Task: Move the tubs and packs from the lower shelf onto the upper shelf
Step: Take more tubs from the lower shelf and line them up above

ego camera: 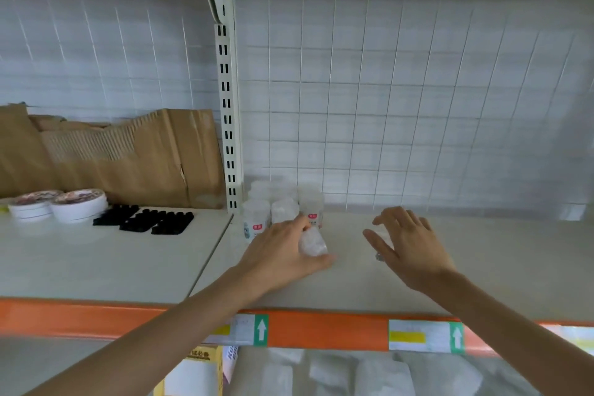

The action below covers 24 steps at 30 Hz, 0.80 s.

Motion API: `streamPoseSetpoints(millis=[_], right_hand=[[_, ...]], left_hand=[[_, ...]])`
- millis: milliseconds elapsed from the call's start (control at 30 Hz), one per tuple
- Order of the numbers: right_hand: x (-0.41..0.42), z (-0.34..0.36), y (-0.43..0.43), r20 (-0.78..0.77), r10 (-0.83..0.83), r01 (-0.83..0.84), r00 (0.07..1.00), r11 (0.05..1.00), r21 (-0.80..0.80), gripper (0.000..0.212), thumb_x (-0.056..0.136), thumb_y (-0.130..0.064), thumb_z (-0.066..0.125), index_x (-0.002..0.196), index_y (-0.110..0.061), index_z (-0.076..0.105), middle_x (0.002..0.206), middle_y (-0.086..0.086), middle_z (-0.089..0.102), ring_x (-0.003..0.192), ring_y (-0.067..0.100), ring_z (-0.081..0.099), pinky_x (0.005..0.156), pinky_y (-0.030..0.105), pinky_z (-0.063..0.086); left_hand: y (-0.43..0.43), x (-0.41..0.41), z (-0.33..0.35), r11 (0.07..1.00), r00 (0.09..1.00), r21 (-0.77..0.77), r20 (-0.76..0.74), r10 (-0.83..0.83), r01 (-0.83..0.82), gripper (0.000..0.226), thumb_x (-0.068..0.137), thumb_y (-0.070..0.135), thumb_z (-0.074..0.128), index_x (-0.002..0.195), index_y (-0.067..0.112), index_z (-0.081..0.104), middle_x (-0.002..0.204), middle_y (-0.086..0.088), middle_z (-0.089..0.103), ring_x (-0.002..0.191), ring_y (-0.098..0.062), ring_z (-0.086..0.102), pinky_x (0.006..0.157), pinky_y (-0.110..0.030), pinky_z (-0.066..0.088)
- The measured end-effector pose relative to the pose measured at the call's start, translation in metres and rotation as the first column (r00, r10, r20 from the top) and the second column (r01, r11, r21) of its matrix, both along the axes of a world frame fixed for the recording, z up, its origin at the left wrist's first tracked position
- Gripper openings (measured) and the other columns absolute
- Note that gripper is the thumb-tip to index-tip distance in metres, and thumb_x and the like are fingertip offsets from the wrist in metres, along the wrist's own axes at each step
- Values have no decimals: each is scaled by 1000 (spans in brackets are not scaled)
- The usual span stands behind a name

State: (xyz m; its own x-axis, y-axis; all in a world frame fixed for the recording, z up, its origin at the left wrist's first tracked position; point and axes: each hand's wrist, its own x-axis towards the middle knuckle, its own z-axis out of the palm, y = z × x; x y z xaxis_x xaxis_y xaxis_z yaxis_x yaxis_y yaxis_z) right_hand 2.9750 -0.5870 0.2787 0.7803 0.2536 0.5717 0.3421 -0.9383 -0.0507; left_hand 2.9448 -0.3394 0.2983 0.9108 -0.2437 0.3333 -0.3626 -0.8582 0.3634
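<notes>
On the upper shelf (418, 286), several clear tubs (283, 202) with white contents and red labels stand grouped by the slotted upright. My left hand (286, 257) rests on the shelf just in front of them, fingers closed around one more clear tub (312, 243). My right hand (408, 247) hovers to the right of it, fingers spread, holding nothing. Below the orange shelf edge (321, 328), white packs (369, 373) lie blurred on the lower shelf.
On the left bay stand two round white tins (54, 207), black trays (144, 220) and folded cardboard (112, 154). A wire grid back panel (401, 100) closes the rear. A yellow box (196, 373) sits below, left of the packs.
</notes>
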Motion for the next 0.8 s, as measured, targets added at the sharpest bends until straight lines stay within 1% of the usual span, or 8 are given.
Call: streamPoseSetpoints(millis=[100,200,233,333,467,533,700,800], right_hand=[[-13,3,17,72,69,-87,995,954,286,47,95,-55,32,105,-22,63,108,-9,55,103,14,53,87,29,38],[-28,-1,46,17,165,-147,986,820,554,10,94,-34,56,99,-27,62,98,-16,56,92,6,58,75,23,44],[-31,-3,55,-28,202,-144,979,783,605,8,91,-30,61,99,-28,61,96,-16,58,87,3,59,71,20,43],[-37,-3,72,-234,334,-78,913,705,705,28,85,-33,71,108,-29,56,94,-12,63,80,-5,59,66,11,44],[-39,-3,80,-460,561,2,688,633,774,57,82,-30,77,130,-22,48,111,-7,65,98,1,63,81,14,49],[-40,-6,79,-457,619,8,639,588,809,63,80,-20,80,134,-18,48,114,-2,65,102,10,65,88,23,53],[-41,-7,69,-384,705,0,596,478,878,50,81,-7,76,125,-18,55,116,8,67,106,15,66,85,16,51],[-39,-9,66,-359,710,51,606,415,908,49,79,-7,79,121,-17,56,111,7,71,103,14,68,79,15,52]], left_hand=[[-1,-4,-1,988,997,-151,-72,34,-45,59,87,75,41,117,26,52,101,10,59,84,-8,60,68,-29,46],[-6,-13,-1,917,990,-392,-141,17,-72,45,97,60,40,110,19,55,93,0,61,76,-10,61,64,-26,43],[-9,-17,-1,888,989,-454,-148,4,-72,41,98,55,41,105,17,55,91,-3,60,73,-7,59,60,-21,42],[-18,-22,-1,807,989,-587,-145,-18,-71,35,101,46,41,92,13,51,83,0,52,63,7,51,57,-11,39],[-27,-19,-4,586,969,-795,-238,-60,-159,20,101,50,39,110,33,40,92,26,42,82,12,44,73,-14,34],[-31,-20,-7,505,973,-849,-218,-72,-153,20,101,48,43,114,34,37,96,28,41,86,13,41,84,-17,31],[-35,-23,-14,456,990,-883,-139,-33,-109,20,96,47,52,100,28,56,98,14,58,90,8,54,73,-11,37],[-30,-25,-16,448,984,-891,-138,-109,-75,14,93,49,54,101,39,60,104,24,62,93,19,55,77,-9,37]])
